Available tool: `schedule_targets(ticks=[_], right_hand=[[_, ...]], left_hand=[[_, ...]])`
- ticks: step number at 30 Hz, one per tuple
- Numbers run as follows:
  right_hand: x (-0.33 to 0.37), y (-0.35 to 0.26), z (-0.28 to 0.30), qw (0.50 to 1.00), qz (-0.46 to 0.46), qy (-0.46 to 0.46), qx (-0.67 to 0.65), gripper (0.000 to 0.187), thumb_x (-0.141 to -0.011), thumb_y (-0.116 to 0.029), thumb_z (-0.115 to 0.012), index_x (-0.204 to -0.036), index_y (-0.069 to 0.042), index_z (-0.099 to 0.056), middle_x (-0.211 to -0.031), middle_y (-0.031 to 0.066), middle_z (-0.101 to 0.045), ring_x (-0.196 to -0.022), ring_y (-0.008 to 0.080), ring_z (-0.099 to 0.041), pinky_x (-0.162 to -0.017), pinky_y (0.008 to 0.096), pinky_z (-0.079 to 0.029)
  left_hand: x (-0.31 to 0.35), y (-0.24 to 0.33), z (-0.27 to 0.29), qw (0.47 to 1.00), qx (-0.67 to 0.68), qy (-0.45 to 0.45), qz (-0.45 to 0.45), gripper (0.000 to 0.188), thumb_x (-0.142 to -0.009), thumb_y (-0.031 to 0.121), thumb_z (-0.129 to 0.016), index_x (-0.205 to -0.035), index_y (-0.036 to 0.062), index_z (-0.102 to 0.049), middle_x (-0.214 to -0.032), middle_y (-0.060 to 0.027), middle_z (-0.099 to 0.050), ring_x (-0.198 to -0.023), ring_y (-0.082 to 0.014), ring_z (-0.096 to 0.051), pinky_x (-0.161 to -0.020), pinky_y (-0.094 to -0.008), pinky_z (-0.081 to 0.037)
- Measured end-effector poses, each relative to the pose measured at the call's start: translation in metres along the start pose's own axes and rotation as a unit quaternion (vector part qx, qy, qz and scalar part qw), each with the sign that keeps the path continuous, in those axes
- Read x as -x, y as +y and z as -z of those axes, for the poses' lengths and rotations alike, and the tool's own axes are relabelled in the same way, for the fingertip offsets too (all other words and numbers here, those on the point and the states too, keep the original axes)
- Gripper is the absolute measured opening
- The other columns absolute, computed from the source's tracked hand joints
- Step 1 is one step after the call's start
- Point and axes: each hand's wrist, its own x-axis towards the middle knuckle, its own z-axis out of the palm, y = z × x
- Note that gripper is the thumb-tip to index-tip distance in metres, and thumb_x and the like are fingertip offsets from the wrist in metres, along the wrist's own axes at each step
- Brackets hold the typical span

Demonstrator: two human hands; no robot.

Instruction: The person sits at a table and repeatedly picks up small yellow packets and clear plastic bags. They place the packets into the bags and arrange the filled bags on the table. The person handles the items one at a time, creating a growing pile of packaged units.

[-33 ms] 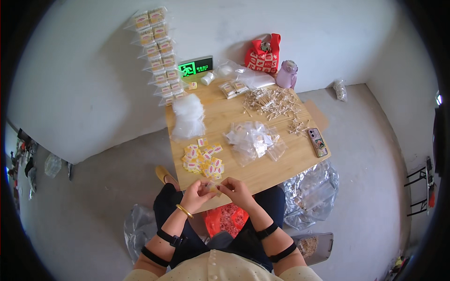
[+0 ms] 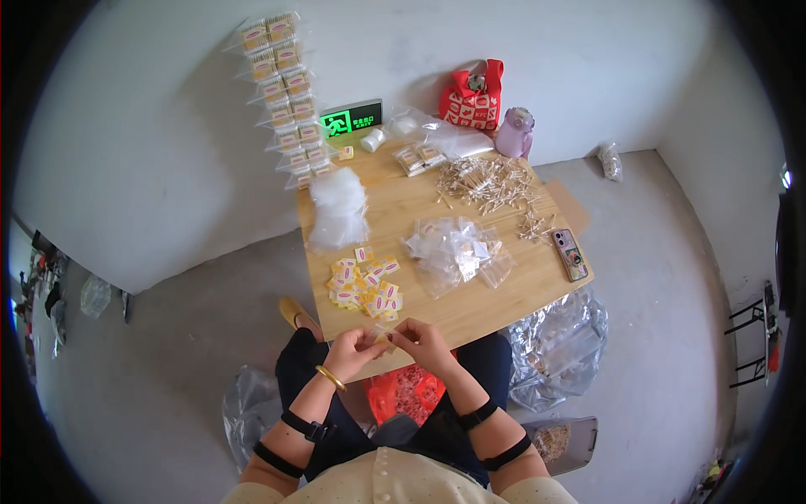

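At the table's near edge, my left hand (image 2: 351,351) and my right hand (image 2: 426,346) meet with fingers pinched. Between them is a small clear plastic bag (image 2: 382,333), mostly covered by the fingers; whether anything is inside I cannot make out. Just beyond my left hand lies a loose pile of small yellow and white printed cards (image 2: 361,284). Farther right, a heap of small clear bags (image 2: 457,252) spreads over the wooden table (image 2: 390,202). A stack of clear plastic bags (image 2: 337,210) lies near the table's left edge.
Cotton swabs (image 2: 487,185) are heaped at the far right, near a phone (image 2: 570,254). A purple bottle (image 2: 515,133), red bag (image 2: 472,101) and lit exit sign (image 2: 351,119) stand at the back. Filled packs (image 2: 285,101) rise at the far left. Below hangs a red bag (image 2: 405,393).
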Motion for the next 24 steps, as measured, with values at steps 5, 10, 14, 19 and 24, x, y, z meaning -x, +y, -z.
schedule_targets(ticks=[5, 10, 14, 19, 24], right_hand=[[0.001, 0.015, -0.008, 0.994, 0.022, 0.0, -0.106, 0.018, -0.092, -0.016, -0.064, -0.095, 0.002, -0.062, -0.08, 0.0024, -0.064, -0.074, 0.0061, -0.057, -0.068, 0.0237, -0.047], [0.002, 0.019, -0.006, 0.985, -0.001, -0.029, -0.173, 0.017, -0.093, -0.015, -0.063, -0.096, 0.002, -0.061, -0.086, 0.0025, -0.064, -0.081, 0.007, -0.059, -0.074, 0.0232, -0.047], [0.004, 0.02, -0.005, 0.978, -0.024, -0.059, -0.198, 0.02, -0.093, -0.017, -0.064, -0.093, 0.003, -0.06, -0.086, 0.0022, -0.064, -0.081, 0.0069, -0.057, -0.073, 0.0235, -0.046], [0.0, 0.03, -0.005, 0.983, -0.004, -0.045, -0.176, 0.015, -0.092, -0.014, -0.063, -0.095, 0.0, -0.062, -0.086, 0.0005, -0.063, -0.08, 0.0063, -0.057, -0.072, 0.0236, -0.045], [-0.018, 0.044, -0.004, 0.995, -0.006, 0.094, -0.039, 0.012, -0.089, -0.013, -0.064, -0.089, -0.001, -0.064, -0.075, 0.001, -0.062, -0.07, 0.0066, -0.055, -0.064, 0.0248, -0.044]], left_hand=[[0.0, -0.003, 0.005, 0.997, -0.018, -0.038, 0.062, 0.022, -0.088, 0.019, -0.07, -0.088, -0.0033, -0.068, -0.076, -0.0062, -0.07, -0.067, -0.0083, -0.064, -0.063, -0.0225, -0.051], [0.002, -0.002, 0.003, 0.996, 0.007, -0.063, 0.063, 0.023, -0.088, 0.018, -0.07, -0.092, -0.0043, -0.069, -0.078, -0.0068, -0.071, -0.071, -0.009, -0.065, -0.065, -0.0224, -0.052], [0.005, 0.004, -0.004, 0.999, -0.004, -0.044, 0.026, 0.022, -0.087, 0.018, -0.071, -0.091, -0.0035, -0.07, -0.08, -0.0064, -0.071, -0.073, -0.0089, -0.065, -0.066, -0.0224, -0.052], [0.005, -0.003, 0.001, 0.996, -0.077, -0.047, 0.009, 0.025, -0.084, 0.023, -0.074, -0.087, -0.0019, -0.071, -0.073, -0.006, -0.07, -0.067, -0.0081, -0.064, -0.058, -0.0255, -0.048], [0.004, 0.003, 0.017, 0.956, -0.289, -0.016, 0.046, 0.038, -0.083, 0.04, -0.071, -0.073, 0.0035, -0.071, -0.062, -0.0087, -0.065, -0.055, -0.0149, -0.061, -0.052, -0.0304, -0.043]])
